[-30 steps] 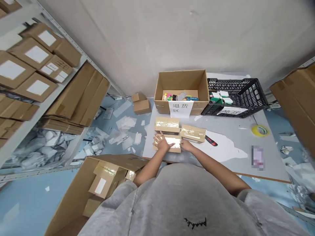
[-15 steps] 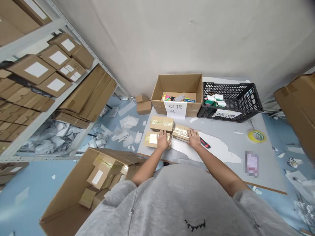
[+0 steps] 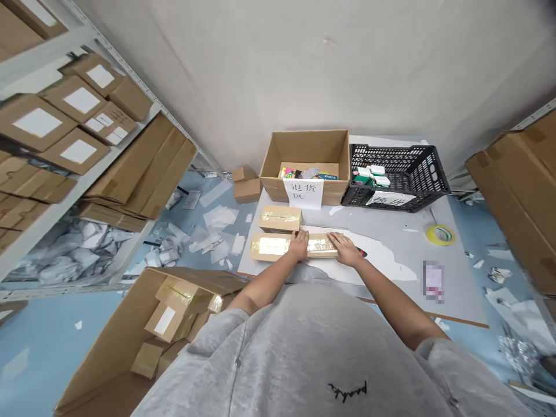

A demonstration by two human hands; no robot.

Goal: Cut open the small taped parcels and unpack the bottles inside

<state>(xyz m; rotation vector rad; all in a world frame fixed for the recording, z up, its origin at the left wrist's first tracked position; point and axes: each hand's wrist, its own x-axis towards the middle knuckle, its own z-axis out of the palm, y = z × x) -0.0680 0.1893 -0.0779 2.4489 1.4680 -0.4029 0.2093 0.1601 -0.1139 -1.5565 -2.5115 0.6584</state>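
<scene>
Two tape-wrapped cardboard parcels lie end to end at the table's front edge, the left parcel [image 3: 270,246] and the right parcel [image 3: 322,247]. My left hand [image 3: 299,244] rests flat on top, over the place where they meet, and hides the join. My right hand [image 3: 344,249] lies on the right parcel's far end, fingers spread. A third taped parcel [image 3: 280,219] sits just behind them. A red and black utility knife [image 3: 360,252] is mostly hidden beside my right hand.
On the grey table [image 3: 391,231] stand a labelled open carton [image 3: 304,150] holding small packs and a black plastic crate [image 3: 417,165]. A tape roll [image 3: 440,234] lies right. An open carton of parcels [image 3: 130,341] is at lower left, with loaded metal shelving [image 3: 125,90] beyond.
The right parcel has swung down into line with the left parcel, end to end. My hands have moved closer together on them. The view has shifted slightly.
</scene>
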